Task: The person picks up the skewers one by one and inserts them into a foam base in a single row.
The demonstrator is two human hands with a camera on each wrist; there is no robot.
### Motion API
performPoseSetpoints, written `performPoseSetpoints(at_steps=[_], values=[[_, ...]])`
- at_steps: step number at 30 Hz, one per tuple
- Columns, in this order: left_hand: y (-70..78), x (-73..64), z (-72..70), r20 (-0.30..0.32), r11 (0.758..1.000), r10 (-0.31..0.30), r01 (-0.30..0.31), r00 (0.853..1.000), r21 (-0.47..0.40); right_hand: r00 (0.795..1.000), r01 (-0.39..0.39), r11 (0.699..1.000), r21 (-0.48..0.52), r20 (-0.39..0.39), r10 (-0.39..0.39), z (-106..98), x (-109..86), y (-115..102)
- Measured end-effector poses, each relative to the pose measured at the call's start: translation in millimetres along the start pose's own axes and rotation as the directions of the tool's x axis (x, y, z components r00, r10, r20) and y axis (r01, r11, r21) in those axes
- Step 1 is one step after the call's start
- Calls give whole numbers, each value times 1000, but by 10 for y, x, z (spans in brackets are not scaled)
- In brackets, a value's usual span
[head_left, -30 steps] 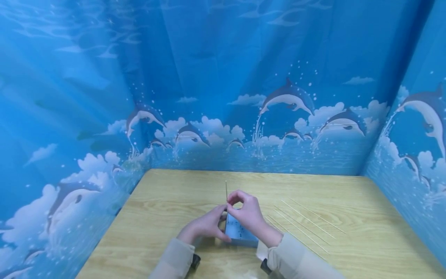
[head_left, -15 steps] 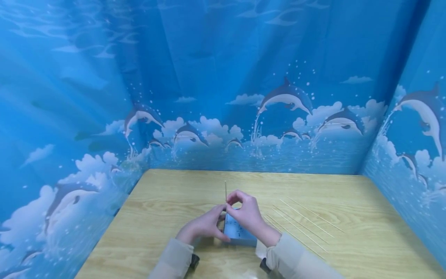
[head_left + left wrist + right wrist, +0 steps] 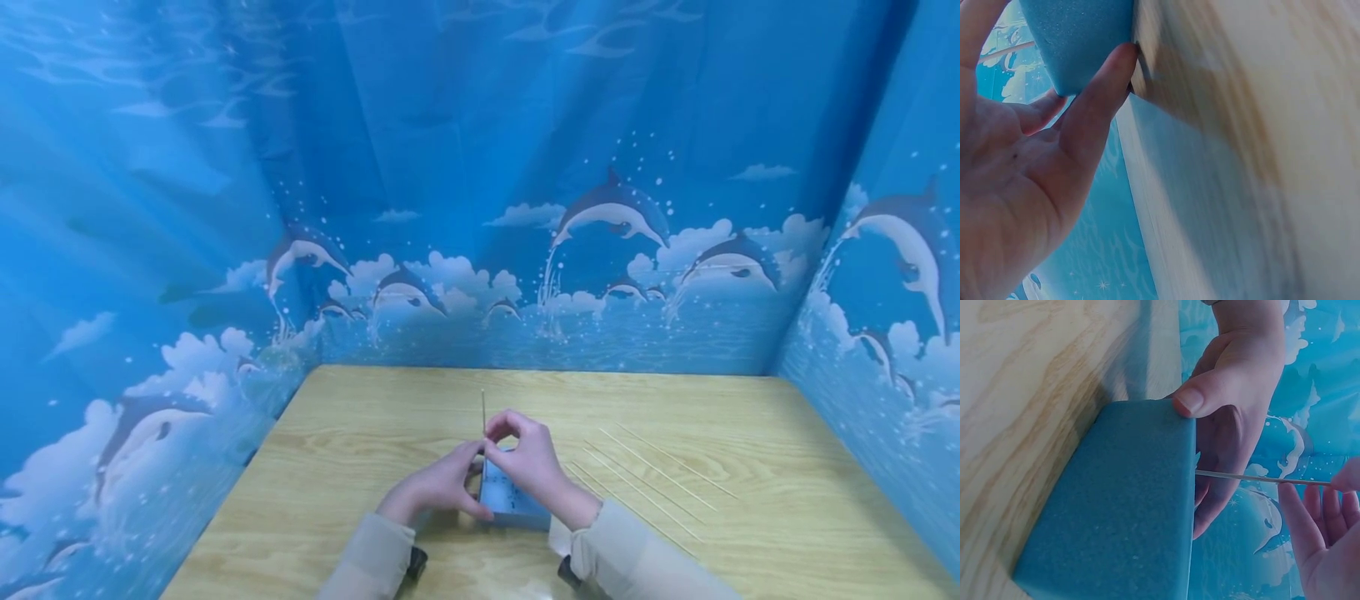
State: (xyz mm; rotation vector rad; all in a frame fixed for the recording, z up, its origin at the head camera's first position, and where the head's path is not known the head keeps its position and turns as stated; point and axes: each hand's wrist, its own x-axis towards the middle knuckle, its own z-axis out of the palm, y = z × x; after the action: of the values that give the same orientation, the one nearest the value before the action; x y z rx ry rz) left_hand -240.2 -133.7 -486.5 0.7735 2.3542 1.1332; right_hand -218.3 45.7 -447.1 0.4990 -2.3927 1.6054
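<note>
Head view: right hand (image 3: 528, 458) pinching an upright stick (image 3: 483, 410) at the block's (image 3: 513, 504) left edge, left hand (image 3: 438, 486) gripping the block; other sticks (image 3: 657, 469) lie right, on the table (image 3: 360, 417).

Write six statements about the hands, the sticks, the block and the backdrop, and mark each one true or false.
1. The right hand pinches a thin stick. True.
2. That stick lies flat. False: it stands upright, its lower end at the blue foam block.
3. The left hand grips the block. True.
4. The loose sticks lie on the wooden table. True.
5. They lie to the block's left. False: in the head view they lie to its right.
6. The blue backdrop is plain. False: it is printed with dolphins.
</note>
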Motion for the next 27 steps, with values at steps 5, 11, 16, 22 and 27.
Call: performPoseSetpoints(at_steps=[5, 11, 16, 22, 27], values=[[19, 1, 9, 6, 1000, 11, -11, 1000, -12, 999, -42, 999, 10, 31, 42, -29, -5, -3], [11, -5, 3, 0, 1000, -23, 23, 1000, 11, 994, -80, 993, 84, 83, 73, -77, -14, -14], [-14, -9, -3, -7, 1000, -22, 22, 1000, 13, 989, -104, 978, 181, 124, 83, -114, -4, -4], [-10, 12, -6, -17, 999, -15, 16, 1000, 29, 988, -95, 989, 117, 129, 79, -228, 19, 41], [-19, 17, 3, -23, 998, -42, 43, 999, 39, 983, -90, 996, 12, 163, 87, -406, 46, 114]])
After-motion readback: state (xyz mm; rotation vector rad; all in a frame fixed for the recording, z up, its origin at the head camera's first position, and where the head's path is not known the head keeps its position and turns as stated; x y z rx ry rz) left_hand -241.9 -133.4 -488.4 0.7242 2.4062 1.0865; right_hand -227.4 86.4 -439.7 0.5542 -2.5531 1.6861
